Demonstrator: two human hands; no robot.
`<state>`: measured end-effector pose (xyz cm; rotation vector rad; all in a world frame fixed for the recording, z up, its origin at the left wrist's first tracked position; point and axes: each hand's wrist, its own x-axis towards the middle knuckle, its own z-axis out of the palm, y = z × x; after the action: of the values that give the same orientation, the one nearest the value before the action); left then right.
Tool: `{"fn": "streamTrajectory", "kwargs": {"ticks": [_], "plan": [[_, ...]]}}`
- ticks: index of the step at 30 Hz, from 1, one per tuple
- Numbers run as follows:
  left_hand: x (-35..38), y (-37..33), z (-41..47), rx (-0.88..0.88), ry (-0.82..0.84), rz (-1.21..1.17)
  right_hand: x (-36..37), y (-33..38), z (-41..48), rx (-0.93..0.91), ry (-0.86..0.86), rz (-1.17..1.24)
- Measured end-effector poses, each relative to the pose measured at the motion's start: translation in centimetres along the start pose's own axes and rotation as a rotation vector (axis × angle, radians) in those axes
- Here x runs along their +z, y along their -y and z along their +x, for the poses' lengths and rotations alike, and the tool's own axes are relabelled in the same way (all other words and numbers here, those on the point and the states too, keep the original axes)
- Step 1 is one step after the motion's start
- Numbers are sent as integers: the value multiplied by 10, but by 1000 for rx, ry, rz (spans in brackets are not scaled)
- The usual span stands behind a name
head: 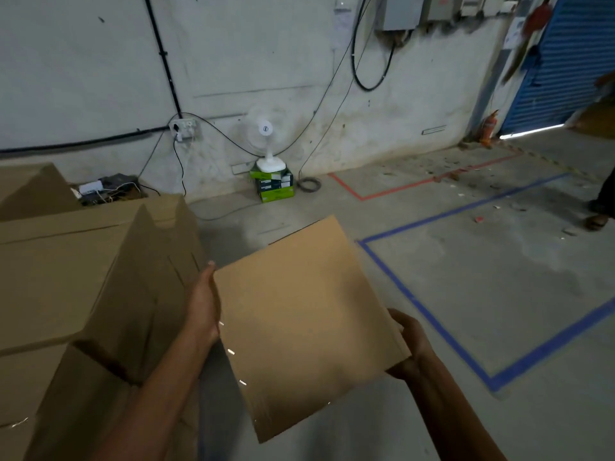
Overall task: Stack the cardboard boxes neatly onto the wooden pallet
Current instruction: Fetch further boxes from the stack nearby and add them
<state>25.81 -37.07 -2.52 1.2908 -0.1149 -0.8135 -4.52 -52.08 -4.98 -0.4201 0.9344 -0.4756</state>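
Head view, the only one.

- **Box:** one plain cardboard box [309,324] is carried in front of the body, clear of the concrete floor [482,261]. It is just right of a stack of boxes [66,277].
- **Left hand:** the left hand [203,311] lies flat against the box's left side. Its fingers are straight and point forward, pressing in rather than wrapping.
- **Right hand:** the right hand [411,344] grips the near right corner, with the fingers curled round the edge and under it.
- **Surroundings:** blue tape [432,327] marks out a rectangle on the floor to the right. A white fan [266,138] stands by the far wall [100,78].

Progress:
- No pallet is in sight.
- The stack on the left is several boxes deep, with tops at uneven heights. Its base is out of frame, so I cannot tell whether it sits on the pallet.
- If that is the load, part of the job looks done.
- This box is not yet set down. It has to be placed and squared up.

Orientation:
- The broad face is up and fully visible.
- The box is turned on the level, so its side edges lean left as they run away. The far right corner points roughly toward the fan.
- The face looks close to square through the wide lens. The edges running away seem slightly longer, but I would not rely on that for a long axis.
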Motion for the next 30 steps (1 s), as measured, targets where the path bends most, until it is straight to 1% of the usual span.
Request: {"fn": "streamTrajectory", "kwargs": {"ticks": [2, 4, 7, 8, 10, 11, 14, 15, 18, 19, 23, 26, 28, 30], "plan": [[6, 2, 33, 68, -112, 64, 10, 34, 20, -14, 60, 57], [24, -11, 44, 135, -176, 83, 33, 71, 42, -87, 103, 81], [42, -22, 51, 189, -88, 191, 63, 114, 72, -219, 250, 96], [48, -29, 55, 173, -76, 238, 74, 129, 82, -244, 277, 66], [53, -41, 76, 134, 5, 321, 101, 153, 103, -270, 297, -1], [53, -45, 89, 111, 42, 324, 115, 161, 116, -286, 292, -45], [57, -35, 125, -54, 77, 233, 157, 173, 162, -297, 288, -222], [60, -26, 135, -77, 59, 163, 173, 174, 177, -302, 305, -268], [64, -8, 177, -88, -130, -42, 223, 177, 224, -384, 310, -427], [63, -6, 197, -92, -155, -76, 239, 180, 239, -400, 313, -462], [65, -27, 271, -68, -172, -46, 297, 202, 306, -373, 299, -545], [64, -57, 317, -55, -240, -30, 344, 218, 349, -368, 304, -590], [51, -77, 355, -21, -304, 42, 373, 230, 373, -384, 356, -585], [35, -96, 393, 17, -331, 123, 401, 242, 389, -379, 391, -599]]}}
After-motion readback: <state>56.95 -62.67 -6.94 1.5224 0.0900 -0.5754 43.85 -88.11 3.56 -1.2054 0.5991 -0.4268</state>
